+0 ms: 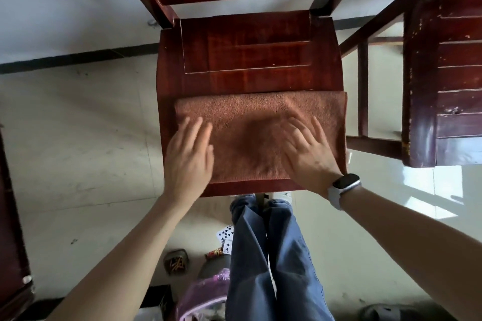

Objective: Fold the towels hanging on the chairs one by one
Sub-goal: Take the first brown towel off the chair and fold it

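While we look down from the head view, we find a brown towel (pixel 255 135) lying folded into a flat rectangle on the front half of a red-brown wooden chair seat (pixel 247 55), its long edge running across the seat and its right end reaching the seat's right edge. Both hands rest flat on the towel with fingers straight and spread; neither grip is clenched, and neither grasps the cloth. Our left hand (pixel 187 154) lies on the towel's left end, partly over the seat's left border. Our right hand (pixel 307 148) lies on the right part, and its fingers are blurred. A smartwatch (pixel 344 185) with a white band sits on the right wrist. A second wooden chair (pixel 443 73) stands just beside the first on the right. Blue trouser legs (pixel 273 255) show below the seat's front edge. Playing cards (pixel 226 236) lie on the pale floor (pixel 78 151) beside the trousers, near a small container of sticks (pixel 176 263).
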